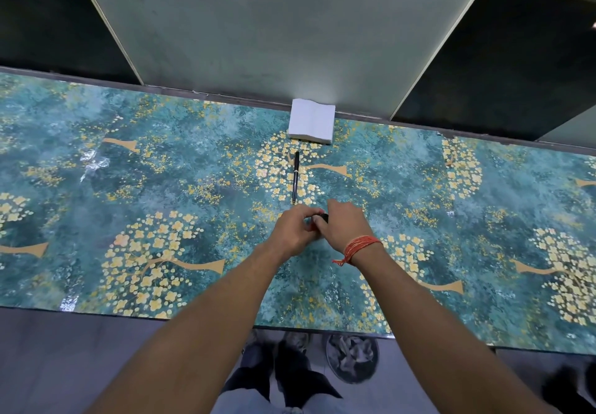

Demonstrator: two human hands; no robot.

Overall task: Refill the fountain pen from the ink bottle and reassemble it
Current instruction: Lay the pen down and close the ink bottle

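Both hands [317, 228] closed round small dark bottle [323, 218]; pen [295, 177] lengthwise, pointing away

Teal floral table [129, 162] w/ black pen [295, 177] & white napkin stack [311, 120] at far edge

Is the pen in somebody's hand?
No, the pen lies alone on the table, beyond both hands.

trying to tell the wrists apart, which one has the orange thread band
The right wrist, on the picture's right; the left wrist is bare. Both hands close on a small dark object.
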